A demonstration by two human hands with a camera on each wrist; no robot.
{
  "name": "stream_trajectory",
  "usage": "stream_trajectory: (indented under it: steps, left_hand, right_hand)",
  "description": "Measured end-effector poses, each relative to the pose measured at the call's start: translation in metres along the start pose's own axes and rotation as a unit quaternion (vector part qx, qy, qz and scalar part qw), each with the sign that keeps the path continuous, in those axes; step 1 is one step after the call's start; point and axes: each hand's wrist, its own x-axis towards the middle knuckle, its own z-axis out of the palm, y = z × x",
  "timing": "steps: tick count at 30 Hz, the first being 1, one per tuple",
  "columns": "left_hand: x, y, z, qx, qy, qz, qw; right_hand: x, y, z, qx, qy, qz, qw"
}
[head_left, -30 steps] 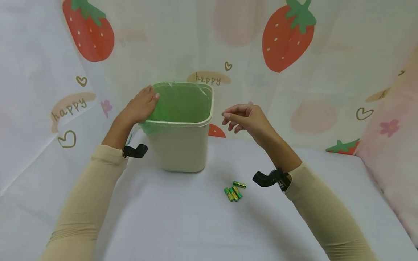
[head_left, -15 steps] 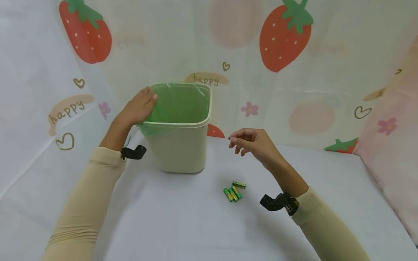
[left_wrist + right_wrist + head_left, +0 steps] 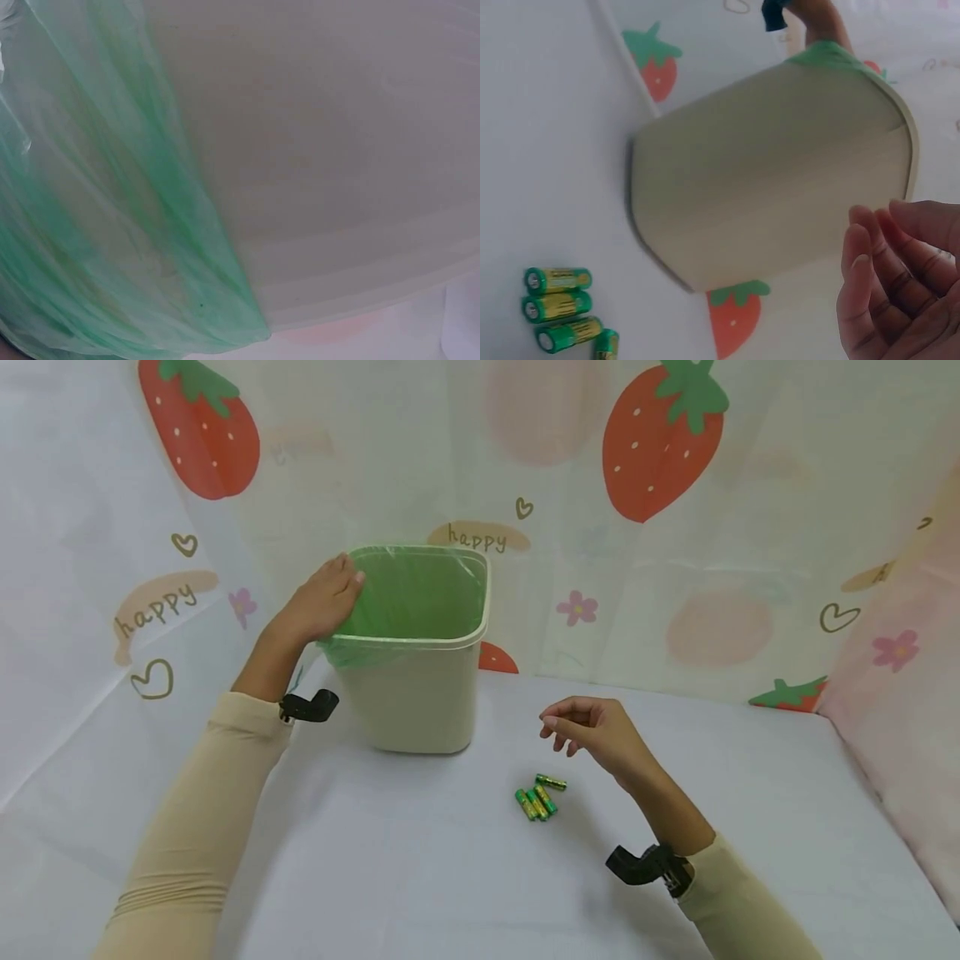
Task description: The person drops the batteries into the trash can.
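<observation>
A cream waste bin [image 3: 420, 693] lined with a green plastic bag [image 3: 408, 597] stands on the white table. My left hand [image 3: 318, 602] rests on the bin's left rim, fingers lying over the bag's edge. The left wrist view shows only the bin wall [image 3: 337, 165] and the bag's overhang [image 3: 97, 225] up close. Several green and yellow batteries [image 3: 538, 797] lie together on the table in front of the bin, to its right. My right hand [image 3: 588, 731] hovers just above and behind them, fingers loosely curled and holding nothing. In the right wrist view the batteries [image 3: 562, 307] sit at lower left, the bin [image 3: 772, 172] fills the middle.
A white cloth printed with strawberries, hearts and "happy" [image 3: 652, 452] hangs behind and at both sides. The white table surface [image 3: 420, 877] stretches toward me. A pink draped fabric [image 3: 900, 710] bounds the right edge.
My right hand has come down from beside the bin's rim toward the table and now hovers near the batteries. The left hand has stayed on the rim.
</observation>
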Motion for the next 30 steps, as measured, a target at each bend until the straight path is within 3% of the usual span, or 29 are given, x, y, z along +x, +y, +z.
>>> stream_trajectory:
  steps: [15,30]
  left_hand:
    - [-0.001,0.001,-0.001,-0.003,-0.001,-0.002,1.0]
    - [-0.002,0.0,0.001,-0.016,0.006,0.005,0.9998]
  right_hand:
    - [-0.015,0.04,-0.002,0.007,0.024,0.033,0.999]
    - [-0.019,0.088,0.006,-0.085,0.039,0.069,0.993]
